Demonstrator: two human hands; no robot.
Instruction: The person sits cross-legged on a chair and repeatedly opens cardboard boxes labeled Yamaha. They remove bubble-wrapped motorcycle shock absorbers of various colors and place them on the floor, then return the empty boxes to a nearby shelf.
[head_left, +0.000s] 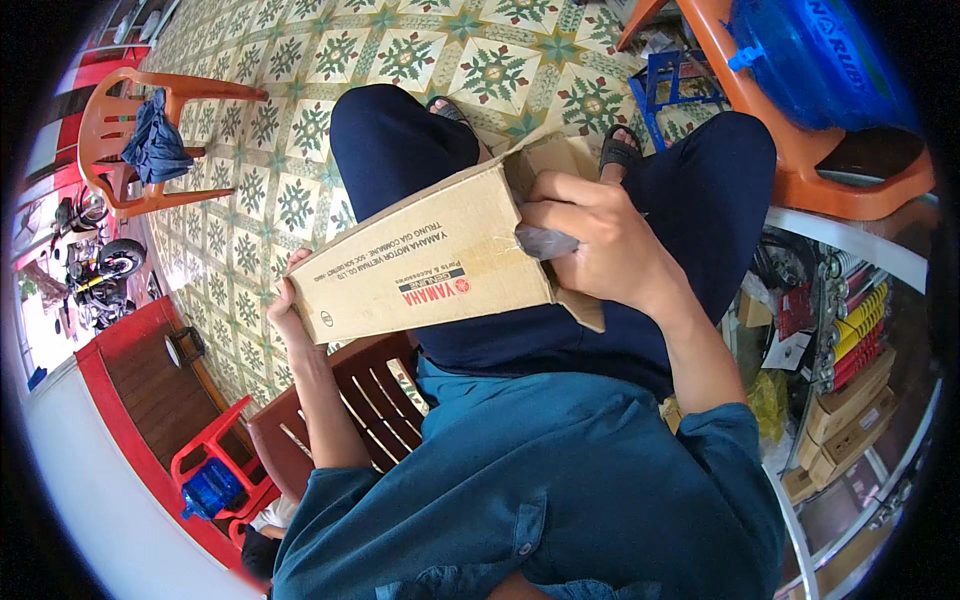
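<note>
A long cardboard box (420, 262) with Yamaha printing lies tilted above my lap. My left hand (285, 304) holds its closed end, with the thumb and fingers at the edges. At the other end, the flaps (581, 309) stand open. There my right hand (607, 236) grips a plastic-wrapped item (547, 244), part of which sticks out of the box mouth. The wrapping looks grey and see-through; what it contains is hidden by the box and my fingers.
To the right, a blue water jug (825, 67) rests on an orange plastic chair (795, 165), near a blue metal frame (675, 90). Below is a glass case with coil springs (859, 322) and cartons (847, 435). An orange chair (101, 135) bearing a dark cloth (156, 142) stands left.
</note>
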